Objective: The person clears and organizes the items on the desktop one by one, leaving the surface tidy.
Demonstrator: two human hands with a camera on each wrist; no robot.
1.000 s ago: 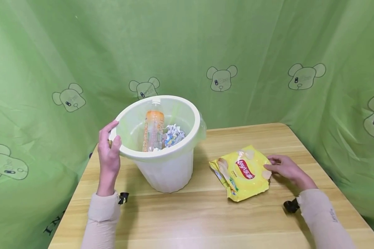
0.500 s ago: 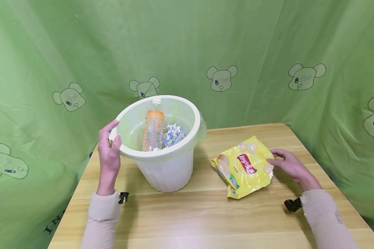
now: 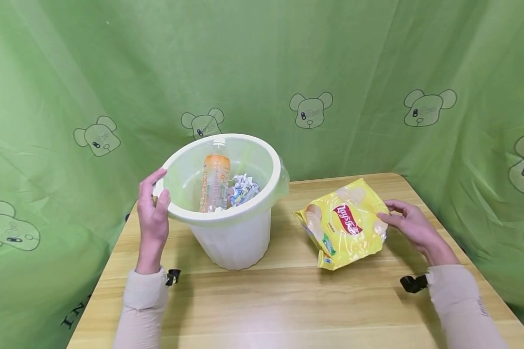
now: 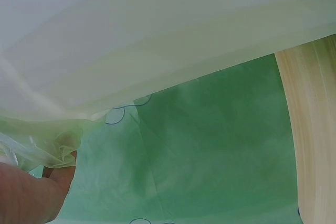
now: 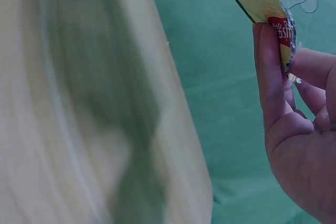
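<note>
Green fabric backdrop (image 3: 375, 58) w/ printed cartoon bear heads (image 3: 310, 110) hangs behind and along both sides, creased and draped. Light wood-grain tabletop (image 3: 279, 300) in front, far right corner rounded, far edge close against backdrop. Even, soft light; faint glare patch on tabletop near front edge. Black lettering on the fabric at lower left, partly cut off.

Light wood table (image 3: 288, 300) w/ pale green bin (image 3: 227, 228) standing at left-centre & yellow chip bag (image 3: 342, 230) at right, tilted, lower edge on tabletop.
</note>
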